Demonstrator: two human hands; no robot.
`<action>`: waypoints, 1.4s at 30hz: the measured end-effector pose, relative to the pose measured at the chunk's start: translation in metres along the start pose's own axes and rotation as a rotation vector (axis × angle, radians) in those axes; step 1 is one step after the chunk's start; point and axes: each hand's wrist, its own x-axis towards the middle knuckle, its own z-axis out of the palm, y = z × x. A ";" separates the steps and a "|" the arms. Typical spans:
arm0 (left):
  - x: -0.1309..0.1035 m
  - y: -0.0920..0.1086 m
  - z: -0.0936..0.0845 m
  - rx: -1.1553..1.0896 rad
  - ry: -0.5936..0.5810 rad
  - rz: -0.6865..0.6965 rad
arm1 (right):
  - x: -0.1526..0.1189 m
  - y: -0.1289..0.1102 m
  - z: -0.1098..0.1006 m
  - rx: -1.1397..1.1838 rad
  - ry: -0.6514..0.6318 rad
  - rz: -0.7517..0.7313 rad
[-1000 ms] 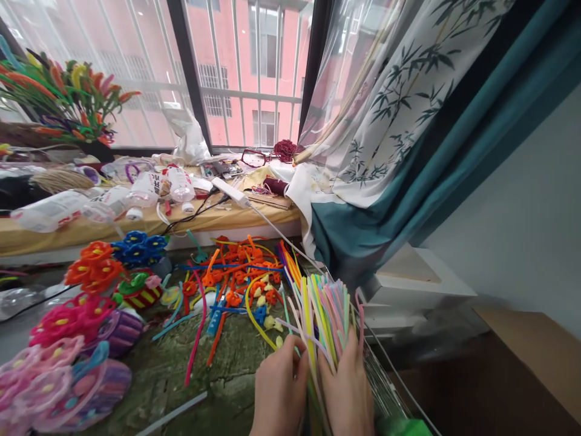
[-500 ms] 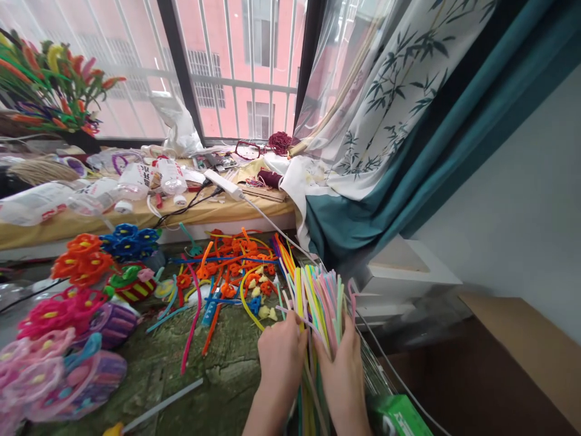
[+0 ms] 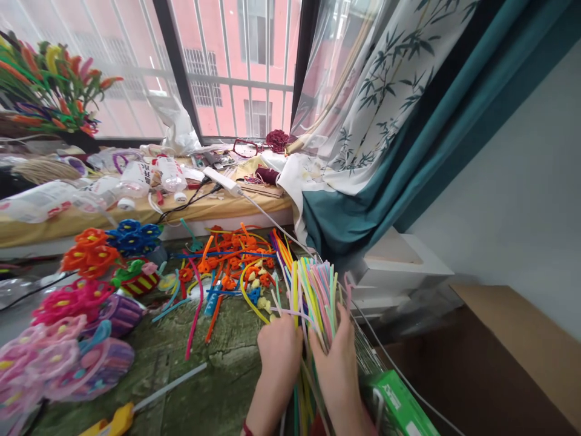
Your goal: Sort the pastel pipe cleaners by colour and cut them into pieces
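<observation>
A thick bundle of pastel pipe cleaners (image 3: 318, 290) stands fanned at the table's right side, in pink, yellow, mint and lilac. My right hand (image 3: 338, 363) is wrapped round the bundle, with its thumb on the near side and fingers along the right edge. At the bundle's left, my left hand (image 3: 279, 345) is closed, its knuckles up. A lilac pipe cleaner (image 3: 295, 312) crosses the bundle from above that hand; the fingertips on it are hidden. Darker purple and orange pipe cleaners (image 3: 282, 247) lie just behind the bundle.
Orange pipe-cleaner pieces (image 3: 236, 251) litter the green table (image 3: 227, 381). Pipe-cleaner flower pots (image 3: 113, 315) stand left. A yellow glue gun (image 3: 113, 422) lies in front, a green box (image 3: 399, 402) at right. Bottles (image 3: 136, 178) and a power strip (image 3: 222, 180) crowd the windowsill.
The view has shifted slightly, showing more of the glue gun and green box. Both hands stay at the bundle, with little visible change in their grip.
</observation>
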 end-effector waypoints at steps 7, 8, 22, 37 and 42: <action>-0.006 -0.002 0.002 -0.061 0.036 -0.007 | -0.007 0.003 -0.004 -0.022 -0.076 -0.013; -0.007 -0.003 0.003 -0.074 0.041 -0.007 | -0.008 0.003 -0.005 -0.018 -0.073 -0.009; -0.007 -0.005 0.005 -0.177 0.038 -0.026 | -0.009 0.009 -0.019 0.015 -0.071 -0.080; -0.005 -0.003 0.006 -0.052 0.013 -0.037 | -0.023 -0.030 -0.033 0.160 -0.033 -0.264; -0.004 -0.004 0.006 -0.043 0.009 -0.051 | -0.018 -0.031 -0.042 0.177 -0.055 -0.234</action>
